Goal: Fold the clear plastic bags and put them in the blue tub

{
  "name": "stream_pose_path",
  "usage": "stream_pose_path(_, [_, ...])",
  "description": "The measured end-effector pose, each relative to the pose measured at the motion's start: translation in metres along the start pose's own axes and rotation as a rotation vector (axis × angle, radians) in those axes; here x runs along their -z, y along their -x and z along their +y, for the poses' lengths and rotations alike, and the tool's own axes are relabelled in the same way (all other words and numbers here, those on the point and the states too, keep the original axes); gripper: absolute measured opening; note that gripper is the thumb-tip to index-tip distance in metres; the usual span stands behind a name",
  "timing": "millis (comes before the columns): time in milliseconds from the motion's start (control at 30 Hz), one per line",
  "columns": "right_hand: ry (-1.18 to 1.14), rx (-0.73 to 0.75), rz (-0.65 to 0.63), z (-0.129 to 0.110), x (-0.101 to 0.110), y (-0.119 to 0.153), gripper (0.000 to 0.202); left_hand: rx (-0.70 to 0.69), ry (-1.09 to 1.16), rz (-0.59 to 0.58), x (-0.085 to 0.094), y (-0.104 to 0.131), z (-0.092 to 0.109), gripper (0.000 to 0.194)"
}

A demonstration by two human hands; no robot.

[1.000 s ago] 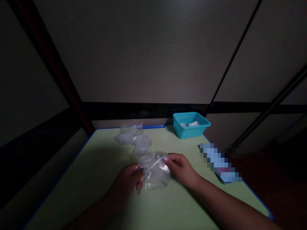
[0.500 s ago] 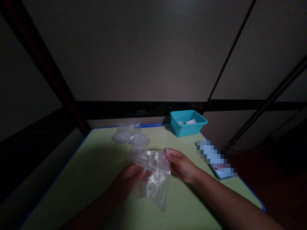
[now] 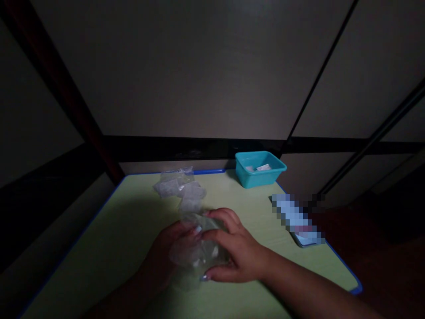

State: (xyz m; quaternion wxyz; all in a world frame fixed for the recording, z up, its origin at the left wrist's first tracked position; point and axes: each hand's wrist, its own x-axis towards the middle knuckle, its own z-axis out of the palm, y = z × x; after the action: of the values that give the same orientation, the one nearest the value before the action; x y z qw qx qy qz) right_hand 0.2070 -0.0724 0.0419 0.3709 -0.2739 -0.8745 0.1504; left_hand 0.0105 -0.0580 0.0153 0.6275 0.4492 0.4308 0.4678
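Observation:
A clear plastic bag (image 3: 199, 254), crumpled and partly blurred, is between my two hands above the table's near half. My left hand (image 3: 171, 241) is closed on its left side, with the thumb on top and the other fingers mostly hidden. From the right, my right hand (image 3: 235, 246) curls around the bag, thumb low and fingers spaced apart, tips against the plastic. Beyond my hands, several thin clear bags (image 3: 179, 186) lie overlapping on the table.
The pale green table (image 3: 116, 230) has a blue edge. At its back right stands a turquoise plastic basket (image 3: 260, 178) with small white pieces inside. A flat, pixelated item (image 3: 297, 221) lies along the right edge. Dark panels rise behind the table.
My right hand has moved left and downward over the bag, its fingers spreading. The bag, earlier stretched between both hands and hanging down, is now bunched between them.

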Motion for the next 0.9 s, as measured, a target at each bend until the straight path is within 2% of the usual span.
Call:
stream_pose_path(100, [0.057, 0.012, -0.066, 0.002, -0.004, 0.000, 0.041, 0.028, -0.001, -0.021, -0.003, 0.001, 0.004, 0.031])
stream_pose_path(167, [0.024, -0.033, -0.053, 0.005, -0.005, 0.001, 0.023, 0.045, -0.022, -0.033, -0.005, 0.001, 0.006, 0.032])
stream_pose_path(233, [-0.073, -0.085, 0.002, 0.007, -0.003, 0.001, 0.010, 0.031, -0.060, 0.004, -0.005, 0.001, 0.009, 0.031])
stream_pose_path(333, [-0.255, -0.193, 0.157, 0.012, -0.002, 0.000, 0.009, -0.012, -0.123, 0.116, -0.002, -0.001, 0.010, 0.028])
stream_pose_path(467, [-0.466, -0.467, 0.415, 0.029, -0.004, 0.000, 0.020, -0.045, -0.091, 0.197, 0.006, -0.006, 0.010, 0.035])
stream_pose_path(600, [-0.738, -0.707, 0.666, 0.045, -0.001, -0.003, 0.034, -0.049, 0.027, 0.192, 0.010, -0.013, 0.009, 0.047])
stream_pose_path(700, [-0.891, -0.827, 0.759, 0.050, 0.006, -0.005, 0.039, -0.017, 0.090, 0.140, 0.007, -0.013, 0.012, 0.046])
stream_pose_path(800, [-0.814, -0.881, 0.758, 0.053, 0.009, -0.005, 0.042, 0.007, 0.104, 0.072, 0.003, -0.011, 0.016, 0.042])
stream_pose_path(900, [-0.528, -0.820, 0.736, 0.054, 0.006, -0.002, 0.041, 0.014, 0.135, -0.016, 0.000, -0.006, 0.017, 0.041])
